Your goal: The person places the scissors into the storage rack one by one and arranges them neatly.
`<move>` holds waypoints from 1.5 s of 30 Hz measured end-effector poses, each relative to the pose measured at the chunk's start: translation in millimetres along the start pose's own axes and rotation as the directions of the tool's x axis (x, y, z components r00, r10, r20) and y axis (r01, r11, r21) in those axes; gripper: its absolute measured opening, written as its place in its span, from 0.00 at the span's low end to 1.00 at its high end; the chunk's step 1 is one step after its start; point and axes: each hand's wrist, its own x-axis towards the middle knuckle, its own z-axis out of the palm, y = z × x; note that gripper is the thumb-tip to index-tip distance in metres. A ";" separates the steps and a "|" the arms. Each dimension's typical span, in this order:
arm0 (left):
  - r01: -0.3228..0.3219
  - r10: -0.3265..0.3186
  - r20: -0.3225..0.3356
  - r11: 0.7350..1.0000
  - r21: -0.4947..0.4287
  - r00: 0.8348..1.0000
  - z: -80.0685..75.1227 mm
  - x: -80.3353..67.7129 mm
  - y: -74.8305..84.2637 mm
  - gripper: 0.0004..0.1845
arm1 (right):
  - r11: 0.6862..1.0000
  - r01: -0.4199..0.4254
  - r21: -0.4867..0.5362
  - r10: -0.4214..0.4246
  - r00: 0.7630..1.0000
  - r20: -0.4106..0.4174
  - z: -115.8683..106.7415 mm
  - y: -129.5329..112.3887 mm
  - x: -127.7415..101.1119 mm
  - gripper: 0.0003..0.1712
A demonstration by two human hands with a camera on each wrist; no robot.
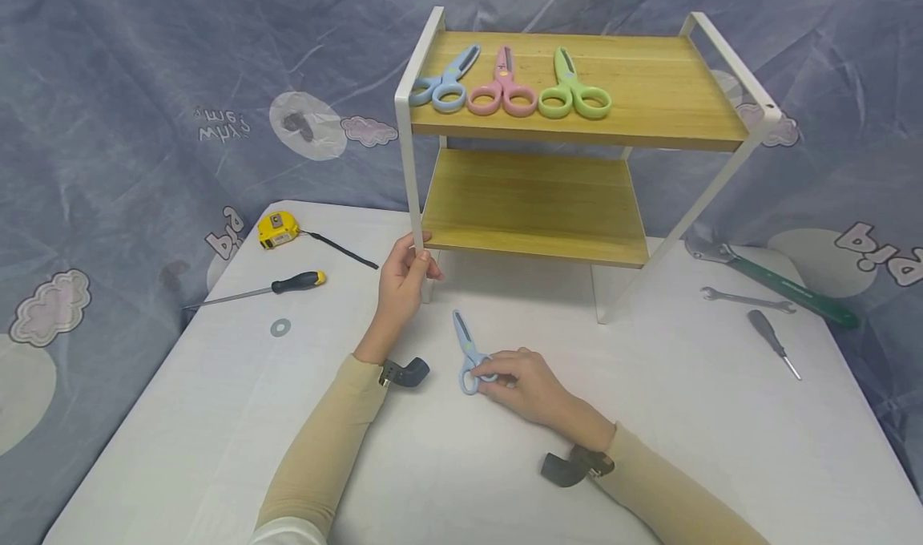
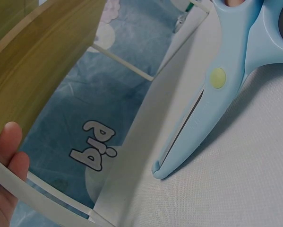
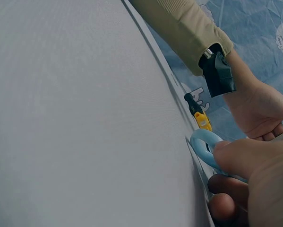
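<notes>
My right hand [image 1: 532, 386] pinches the handles of a pair of light blue scissors [image 1: 469, 345] low over the white table, blades angled away toward the shelf. In the left wrist view the scissors' closed blade [image 2: 186, 135] and green pivot show large. One handle loop [image 3: 196, 142] sticks out past my right thumb in the right wrist view. My left hand [image 1: 401, 282] grips the left front post [image 1: 411, 176] of a two-tier wooden shelf [image 1: 534, 200] with white metal frames. On its upper board lie blue scissors [image 1: 450, 88], pink scissors [image 1: 504, 80] and green scissors [image 1: 567, 80].
On the left are a yellow tape measure [image 1: 277, 229] with a black strap, a long screwdriver [image 1: 294, 282] and a flat washer [image 1: 280, 328]. At right lie a green-handled wrench [image 1: 793, 284], a spanner [image 1: 747, 298] and a small screwdriver [image 1: 767, 333]. A patterned curtain [image 1: 144, 88] hangs behind.
</notes>
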 end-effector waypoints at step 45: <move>-0.040 0.040 0.019 0.999 0.017 0.999 -0.8 0.0 -1.7 0.17 | 0.999 0.019 0.049 -0.019 1.000 -0.001 -10.7 -2.6 1.9 0.12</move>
